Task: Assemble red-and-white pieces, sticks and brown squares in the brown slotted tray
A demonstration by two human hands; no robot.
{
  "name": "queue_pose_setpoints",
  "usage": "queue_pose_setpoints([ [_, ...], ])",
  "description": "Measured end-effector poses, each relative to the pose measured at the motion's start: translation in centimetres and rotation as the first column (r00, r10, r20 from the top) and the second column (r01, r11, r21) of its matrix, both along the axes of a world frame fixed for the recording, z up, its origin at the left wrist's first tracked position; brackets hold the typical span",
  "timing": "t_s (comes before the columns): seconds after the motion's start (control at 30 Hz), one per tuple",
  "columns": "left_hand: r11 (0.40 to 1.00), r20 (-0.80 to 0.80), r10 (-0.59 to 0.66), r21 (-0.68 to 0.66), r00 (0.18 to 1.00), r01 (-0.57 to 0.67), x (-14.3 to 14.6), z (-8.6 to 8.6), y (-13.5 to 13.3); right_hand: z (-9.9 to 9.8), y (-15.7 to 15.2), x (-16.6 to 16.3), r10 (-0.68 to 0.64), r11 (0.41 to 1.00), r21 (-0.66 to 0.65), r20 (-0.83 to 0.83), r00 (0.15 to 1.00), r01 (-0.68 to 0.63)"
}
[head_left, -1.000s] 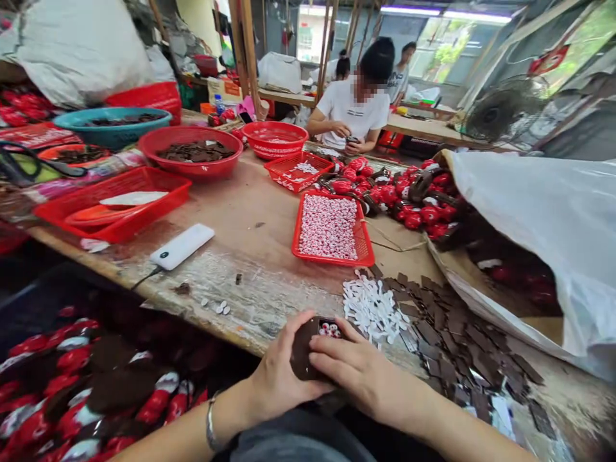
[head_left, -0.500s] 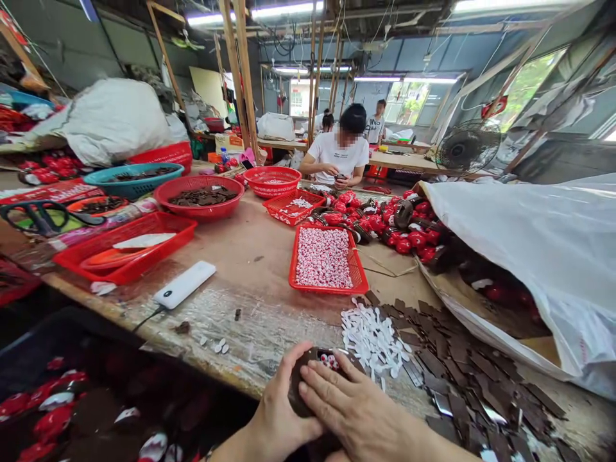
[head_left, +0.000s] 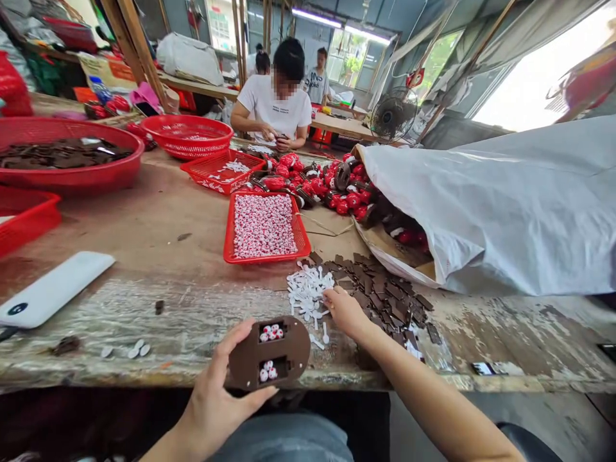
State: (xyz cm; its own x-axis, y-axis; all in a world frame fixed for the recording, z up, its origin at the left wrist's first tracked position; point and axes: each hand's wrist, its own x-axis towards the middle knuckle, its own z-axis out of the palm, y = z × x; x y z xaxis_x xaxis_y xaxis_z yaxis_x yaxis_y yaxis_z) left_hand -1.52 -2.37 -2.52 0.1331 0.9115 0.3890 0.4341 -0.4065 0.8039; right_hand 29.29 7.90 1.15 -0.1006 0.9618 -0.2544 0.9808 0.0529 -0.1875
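My left hand [head_left: 219, 391] grips a brown oval piece [head_left: 269, 351] at the table's near edge. The piece has two small windows filled with red-and-white beads. My right hand [head_left: 344, 312] reaches forward onto a heap of small white plastic spoons [head_left: 305, 292], fingers curled down on them; what they pinch is hidden. Just right of the spoons lies a pile of flat brown rectangular pieces [head_left: 380, 292]. A red tray of red-and-white beads [head_left: 264, 226] sits beyond the spoons.
A large white sack [head_left: 491, 205] spilling red and brown toys [head_left: 337, 186] fills the right side. Red baskets [head_left: 67, 157] stand at left, a white power bank [head_left: 51, 292] near the left edge. A person in a white shirt [head_left: 274, 106] works across the table.
My right hand has left the brown piece and moved forward to the white spoons. The left hand alone now holds the piece, windows showing. The view has swung to the right.
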Motion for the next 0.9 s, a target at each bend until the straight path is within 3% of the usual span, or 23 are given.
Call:
queue_pose_setpoints([
  [0.1, 0.995, -0.054, -0.033, 0.090, 0.998, 0.038, 0.6, 1.2, 0.3, -0.1, 0.3, -0.7, 0.011, 1.000, 0.010, -0.024, 1.000, -0.011],
  [0.33, 0.993, -0.086, -0.017, 0.116, 0.996, 0.027, 0.9, 2.3, 0.3, 3.4, -1.0, -0.7, 0.032, 0.997, 0.067, -0.138, 0.990, -0.023],
  [0.47, 0.993, -0.094, -0.013, 0.112, 0.995, 0.023, 1.2, 2.5, 0.4, 5.7, -3.7, -1.9, 0.174, 0.985, 0.086, -0.482, 0.859, -0.151],
  [0.57, 0.994, -0.078, 0.012, 0.107, 0.997, -0.003, 1.4, 2.6, 0.4, 7.1, -5.5, -3.1, 0.237, 0.971, 0.129, -0.606, 0.759, -0.200],
  [0.73, 0.991, -0.065, 0.065, 0.118, 0.996, -0.057, 1.7, 2.4, 0.4, 7.3, -7.1, -4.9, 0.435, 0.890, 0.369, -0.513, 0.740, -0.267],
  [0.9, 0.990, -0.050, 0.088, 0.115, 0.995, -0.082, 1.7, 2.3, 0.2, 7.3, -6.6, -4.8, 0.510, 0.841, 0.464, -0.509, 0.693, -0.278],
])
